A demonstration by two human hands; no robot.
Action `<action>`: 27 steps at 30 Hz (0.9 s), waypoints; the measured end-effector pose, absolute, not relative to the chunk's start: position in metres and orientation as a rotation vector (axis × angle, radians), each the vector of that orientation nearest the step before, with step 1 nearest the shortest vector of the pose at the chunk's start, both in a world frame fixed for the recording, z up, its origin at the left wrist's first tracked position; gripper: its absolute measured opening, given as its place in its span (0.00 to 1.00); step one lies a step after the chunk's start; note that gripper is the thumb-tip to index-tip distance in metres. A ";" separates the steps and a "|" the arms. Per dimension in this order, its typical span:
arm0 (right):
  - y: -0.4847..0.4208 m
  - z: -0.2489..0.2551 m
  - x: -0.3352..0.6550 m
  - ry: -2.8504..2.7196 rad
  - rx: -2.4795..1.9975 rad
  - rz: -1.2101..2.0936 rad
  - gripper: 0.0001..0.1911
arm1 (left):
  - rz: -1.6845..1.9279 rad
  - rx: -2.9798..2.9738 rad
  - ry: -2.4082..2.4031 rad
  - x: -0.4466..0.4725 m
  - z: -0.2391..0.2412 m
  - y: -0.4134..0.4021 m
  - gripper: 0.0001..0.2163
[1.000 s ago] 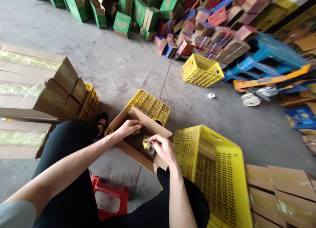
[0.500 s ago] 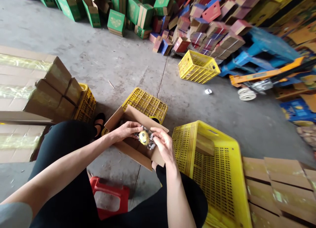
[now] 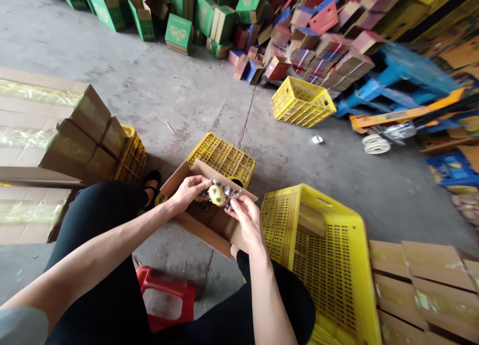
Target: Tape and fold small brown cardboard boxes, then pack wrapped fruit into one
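Between my two hands is a small round yellow ball-like item with dark spots in clear plastic wrapping (image 3: 217,195); its exact kind I cannot make out. My left hand (image 3: 190,191) pinches the wrapping at the left, and my right hand (image 3: 245,213) pinches it at the right. Both hands are above an open cardboard box (image 3: 194,230), whose flaps stand up. Dark contents at the box's left end are mostly hidden by my left hand. The box rests at an upturned yellow crate (image 3: 228,158).
A large yellow crate (image 3: 329,265) stands right of the box, with a carton inside. Taped cartons (image 3: 86,140) are stacked at left, more cartons (image 3: 430,280) at right. A red stool (image 3: 168,295) is below me. Farther off are a yellow crate (image 3: 303,103), a pallet jack (image 3: 407,118) and green boxes (image 3: 178,33).
The wrapped yellow item has risen slightly and turned, and its wrapping is stretched wider between my hands. My left hand has moved up a little. The view has shifted slightly.
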State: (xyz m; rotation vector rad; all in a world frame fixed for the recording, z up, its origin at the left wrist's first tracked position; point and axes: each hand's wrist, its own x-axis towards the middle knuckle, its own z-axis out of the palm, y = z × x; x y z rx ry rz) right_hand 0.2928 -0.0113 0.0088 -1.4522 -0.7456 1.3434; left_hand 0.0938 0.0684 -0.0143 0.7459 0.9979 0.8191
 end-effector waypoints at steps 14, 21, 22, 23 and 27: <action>-0.011 -0.001 0.297 -0.806 -1.487 1.238 0.18 | 0.617 0.714 0.776 0.092 -0.022 0.069 0.28; -0.011 0.006 0.294 -0.792 -1.450 1.249 0.23 | 0.694 0.679 0.788 0.092 -0.029 0.069 0.30; -0.011 0.007 0.293 -0.797 -1.437 1.261 0.26 | 0.709 0.682 0.794 0.092 -0.030 0.069 0.30; -0.011 0.009 0.292 -0.807 -1.426 1.271 0.29 | 0.718 0.685 0.797 0.092 -0.030 0.070 0.30; -0.014 0.011 0.292 -0.895 -1.405 1.254 0.32 | 0.731 0.669 0.782 0.092 -0.030 0.070 0.30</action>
